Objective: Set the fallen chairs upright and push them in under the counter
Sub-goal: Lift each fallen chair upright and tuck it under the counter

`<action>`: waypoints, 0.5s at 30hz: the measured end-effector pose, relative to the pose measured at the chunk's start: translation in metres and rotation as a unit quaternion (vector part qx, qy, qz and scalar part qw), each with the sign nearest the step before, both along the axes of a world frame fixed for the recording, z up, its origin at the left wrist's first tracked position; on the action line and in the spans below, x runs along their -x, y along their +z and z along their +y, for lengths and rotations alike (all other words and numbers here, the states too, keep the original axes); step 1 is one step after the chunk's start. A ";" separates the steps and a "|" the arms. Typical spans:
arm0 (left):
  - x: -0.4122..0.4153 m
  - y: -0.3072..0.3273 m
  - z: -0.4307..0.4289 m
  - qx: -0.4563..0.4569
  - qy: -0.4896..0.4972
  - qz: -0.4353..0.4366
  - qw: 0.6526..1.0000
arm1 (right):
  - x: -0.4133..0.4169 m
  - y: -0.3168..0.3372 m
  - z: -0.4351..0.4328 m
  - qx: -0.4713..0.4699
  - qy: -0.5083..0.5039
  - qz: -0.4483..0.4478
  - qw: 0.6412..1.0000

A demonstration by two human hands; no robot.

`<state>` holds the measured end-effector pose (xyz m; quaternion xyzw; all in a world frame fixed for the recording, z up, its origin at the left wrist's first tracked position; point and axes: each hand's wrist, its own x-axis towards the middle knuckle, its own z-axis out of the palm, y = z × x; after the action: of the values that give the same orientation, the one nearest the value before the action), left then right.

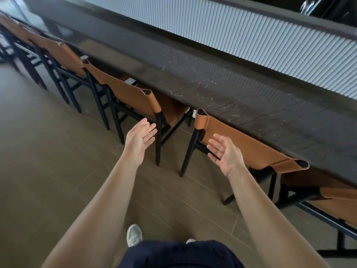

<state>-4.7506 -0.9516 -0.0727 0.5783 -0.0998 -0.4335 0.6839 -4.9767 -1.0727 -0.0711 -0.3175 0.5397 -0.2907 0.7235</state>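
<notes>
Both hands free: left hand (141,137) and right hand (227,154) are raised palm-in with fingers straight and slightly apart, gripping nothing and touching no chair. The nearest chair (251,144) stands upright just beyond the right hand, its tan sling back (237,138) running along the counter (212,78) edge, so it looks tucked in. The next chair (133,95) sits past the left hand in the same state, with more in a row behind it. A third chair (336,202) at lower right is cut off by the frame, and I can't tell if it's standing square or tipped, so check that one. Handling guess: the black frame looks rigid and slim, so moderate weight and a two-hand job if one has to come up off the floor (48,151). The sling is soft leather-like sheet that will give and sag under a push, so don't load its middle. Take hold at the rear post tops (200,112) or the side rails, one hand per side, so it doesn't twist. The thin legs on smooth tile should slide easily but may chatter or catch a grout line, so push low and straight. Watch the back's clearance against the counter lip
</notes>
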 end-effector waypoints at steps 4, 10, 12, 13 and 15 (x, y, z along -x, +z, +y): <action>-0.057 0.002 0.016 -0.004 -0.017 -0.004 1.000 | -0.057 0.003 0.011 -0.012 -0.020 -0.051 0.998; -0.141 0.008 0.032 -0.010 -0.027 -0.020 0.999 | -0.135 0.000 0.027 -0.035 -0.025 -0.072 0.996; -0.160 0.008 0.035 -0.015 -0.028 -0.022 0.999 | -0.154 -0.003 0.032 -0.047 -0.032 -0.069 0.996; -0.170 0.008 0.035 -0.020 -0.027 -0.021 0.999 | -0.165 -0.005 0.034 -0.053 -0.033 -0.068 0.996; -0.187 0.007 0.034 -0.028 -0.022 -0.011 0.999 | -0.183 -0.008 0.038 -0.064 -0.034 -0.063 0.995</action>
<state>-4.5640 -0.9175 -0.0658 0.5998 -0.1075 -0.4446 0.6565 -4.7934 -1.0350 -0.0788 -0.2331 0.5214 -0.2988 0.7645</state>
